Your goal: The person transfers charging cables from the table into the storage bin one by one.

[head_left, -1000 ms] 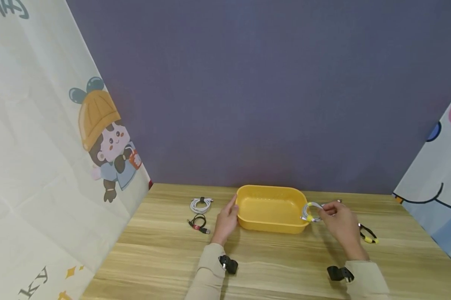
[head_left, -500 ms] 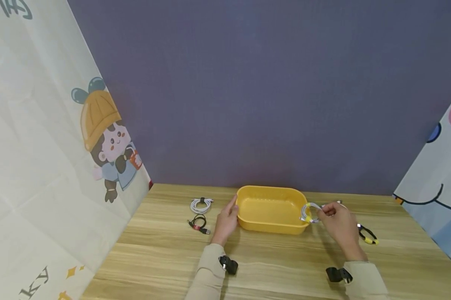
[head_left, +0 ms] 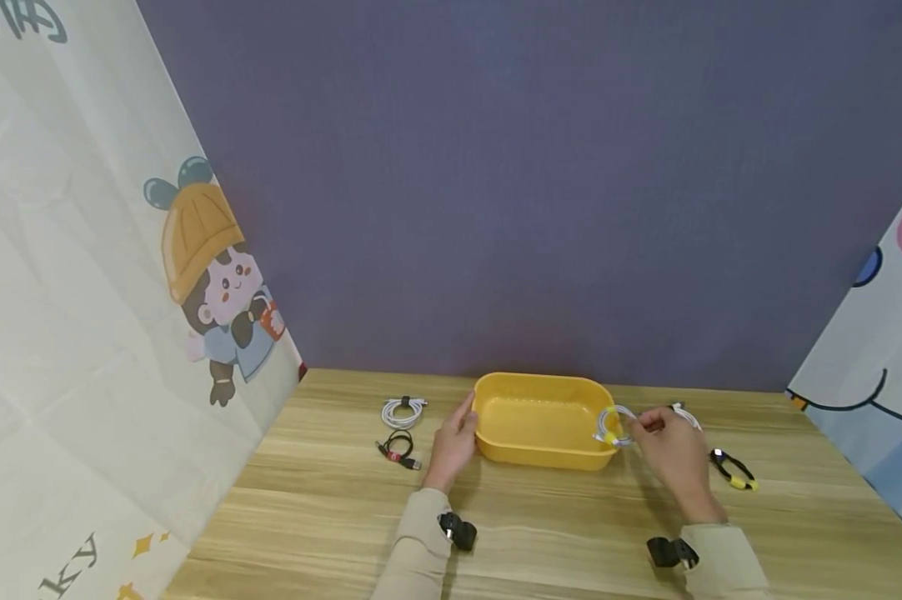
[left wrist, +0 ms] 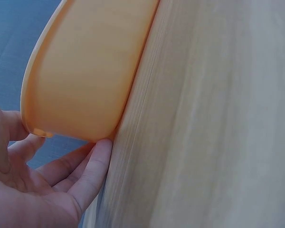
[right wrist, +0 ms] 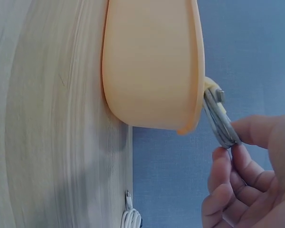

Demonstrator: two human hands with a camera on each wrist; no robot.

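My left hand lies along the left end of a yellow plastic bin, its fairly straight fingers touching the wall and rim. The left wrist view shows those fingertips near the bin's bottom edge. With thumb and fingers my right hand pinches a coiled white-grey cable with yellow ties. That coil hangs over the bin's right rim; in the right wrist view the coiled cable sits just above the rim, partly hidden behind it. Nothing shows on the bin's floor.
Left of the bin lie a white coiled cable with a black strap and a black cable with a red tie. On the right are another white cable and a black cable with yellow ties. A dark panel stands behind the table.
My right hand has shifted slightly left, bringing the coiled cable further over the bin's right rim. The white cable behind that hand shows more. My left hand and the bin stay put.
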